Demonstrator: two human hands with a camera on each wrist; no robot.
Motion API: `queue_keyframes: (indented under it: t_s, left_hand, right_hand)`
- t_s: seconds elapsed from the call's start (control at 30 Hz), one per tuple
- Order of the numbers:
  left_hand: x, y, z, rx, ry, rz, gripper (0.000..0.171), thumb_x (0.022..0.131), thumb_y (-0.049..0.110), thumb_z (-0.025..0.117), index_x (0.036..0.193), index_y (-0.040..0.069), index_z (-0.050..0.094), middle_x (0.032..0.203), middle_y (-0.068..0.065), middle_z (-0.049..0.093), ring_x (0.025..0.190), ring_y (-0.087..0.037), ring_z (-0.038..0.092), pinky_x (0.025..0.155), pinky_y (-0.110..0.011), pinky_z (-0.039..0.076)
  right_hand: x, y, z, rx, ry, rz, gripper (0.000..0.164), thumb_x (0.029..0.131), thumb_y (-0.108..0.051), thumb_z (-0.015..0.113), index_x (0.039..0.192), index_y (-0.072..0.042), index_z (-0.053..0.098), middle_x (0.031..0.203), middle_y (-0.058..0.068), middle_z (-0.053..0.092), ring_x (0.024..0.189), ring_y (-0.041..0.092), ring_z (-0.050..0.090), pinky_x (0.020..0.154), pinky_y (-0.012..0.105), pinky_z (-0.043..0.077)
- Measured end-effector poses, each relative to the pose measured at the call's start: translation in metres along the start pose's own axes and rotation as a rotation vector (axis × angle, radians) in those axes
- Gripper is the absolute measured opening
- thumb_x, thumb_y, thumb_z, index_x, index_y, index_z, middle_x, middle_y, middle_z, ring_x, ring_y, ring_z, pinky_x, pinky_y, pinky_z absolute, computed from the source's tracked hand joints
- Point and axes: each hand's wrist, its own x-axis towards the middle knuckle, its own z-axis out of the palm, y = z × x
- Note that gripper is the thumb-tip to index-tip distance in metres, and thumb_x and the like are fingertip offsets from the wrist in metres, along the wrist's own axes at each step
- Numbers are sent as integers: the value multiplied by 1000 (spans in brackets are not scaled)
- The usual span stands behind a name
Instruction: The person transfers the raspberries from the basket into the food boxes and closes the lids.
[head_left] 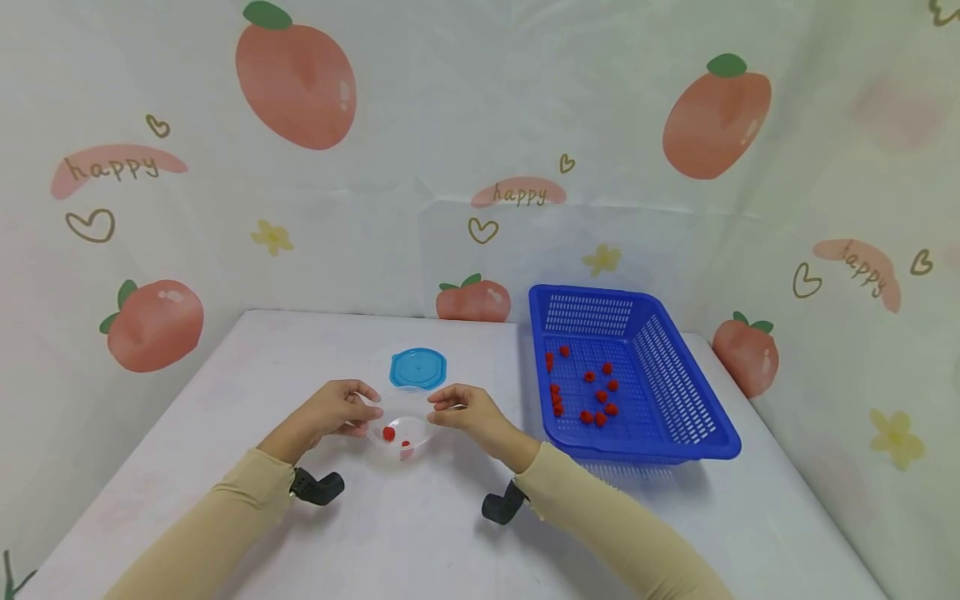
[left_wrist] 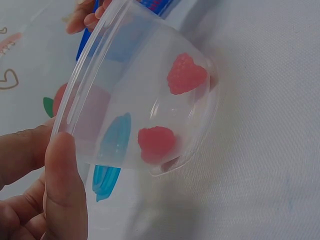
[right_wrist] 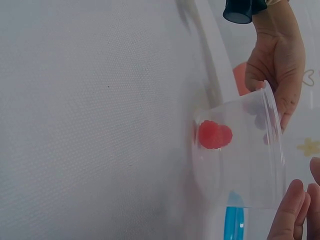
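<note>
A clear plastic bowl (head_left: 401,421) stands on the table with two red raspberries (left_wrist: 156,144) inside, seen through its wall. My left hand (head_left: 335,410) pinches the rim on the left side, thumb (left_wrist: 65,180) outside and a finger behind. On the opposite side is my right hand (head_left: 474,417), its fingers (right_wrist: 290,212) extended with the tips right at the rim. A gap shows between its thumb and fingers in the right wrist view. Just behind the bowl lies a translucent blue lid (head_left: 417,368).
To the right stands a blue plastic basket (head_left: 686,392) with slotted walls, several red raspberries (head_left: 602,396) scattered over its floor. A white cloth covers the table (head_left: 300,350), and a fruit-printed sheet (head_left: 420,125) hangs behind it. Both wrists carry black camera mounts (head_left: 318,488).
</note>
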Motion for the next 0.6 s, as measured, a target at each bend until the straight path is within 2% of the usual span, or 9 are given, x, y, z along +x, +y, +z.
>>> queue_keyframes:
  t_s: [0.6]
  left_hand:
    - [1,-1,0,12,4,5,40,89,14,70,120,-4,53,77,-5,55,63,-14,59,63,-24,56]
  right_hand:
    - [-4,-4,-5,-7,-31,-5,36,88,-13,70,119,3,61,101,6,64,90,14,59,87,28,55]
